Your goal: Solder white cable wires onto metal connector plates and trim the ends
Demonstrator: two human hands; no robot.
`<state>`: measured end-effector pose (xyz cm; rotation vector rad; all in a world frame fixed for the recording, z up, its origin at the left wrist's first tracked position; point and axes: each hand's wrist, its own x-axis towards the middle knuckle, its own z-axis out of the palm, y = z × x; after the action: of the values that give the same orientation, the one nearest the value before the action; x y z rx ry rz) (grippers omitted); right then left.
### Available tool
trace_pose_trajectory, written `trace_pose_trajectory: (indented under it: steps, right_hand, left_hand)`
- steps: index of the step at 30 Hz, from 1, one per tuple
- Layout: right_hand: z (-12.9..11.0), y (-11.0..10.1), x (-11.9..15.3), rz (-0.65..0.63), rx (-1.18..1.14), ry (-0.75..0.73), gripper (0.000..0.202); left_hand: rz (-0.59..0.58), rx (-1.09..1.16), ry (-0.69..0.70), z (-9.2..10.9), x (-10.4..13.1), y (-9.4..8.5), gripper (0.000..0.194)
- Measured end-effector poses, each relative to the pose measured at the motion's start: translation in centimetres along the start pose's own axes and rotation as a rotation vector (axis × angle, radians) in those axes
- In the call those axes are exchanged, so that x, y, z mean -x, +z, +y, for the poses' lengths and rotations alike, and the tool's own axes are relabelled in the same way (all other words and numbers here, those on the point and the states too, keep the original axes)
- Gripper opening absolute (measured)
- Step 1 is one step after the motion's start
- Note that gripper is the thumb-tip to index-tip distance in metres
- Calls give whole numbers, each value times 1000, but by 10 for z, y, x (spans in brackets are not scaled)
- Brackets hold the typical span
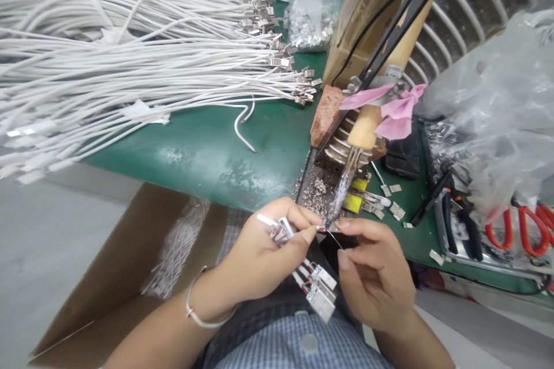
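My left hand is closed around several white USB cables, whose metal plugs stick out above and below the fingers. Between its thumb and index finger, one cable end with a small piece of red wire meets the tip of a soldering iron. The iron has a wooden handle, is fixed in place and points down. My right hand pinches a thin solder wire that reaches toward the same tip. A small metal piece seems to sit at its index fingertip, too small to make out.
Bundled white cables cover the table's left. A brick and solder crumbs lie by the iron. Loose plug shells, black-handled pliers and red-handled scissors are on the right. Below left stands a cardboard box.
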<state>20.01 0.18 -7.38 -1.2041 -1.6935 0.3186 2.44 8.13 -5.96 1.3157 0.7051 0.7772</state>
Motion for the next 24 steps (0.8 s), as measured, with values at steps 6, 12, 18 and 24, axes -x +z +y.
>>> trace_pose_trajectory:
  steps: [6, 12, 18, 24]
  right_hand:
    - [1, 0, 1, -1, -5, 16, 21]
    - [0, 0, 1, -6, 0, 23, 20]
    - [1, 2, 5, -25, -24, 29, 21]
    - [1, 2, 9, -40, -72, 50, 23]
  left_hand:
    - [-5, -11, 15, 0, -1, -1, 9]
    - [6, -42, 11, 2, 1, -2, 9]
    - [-2, -59, -13, 5, 1, -2, 9]
    - [-32, -49, -56, 6, 2, -3, 9]
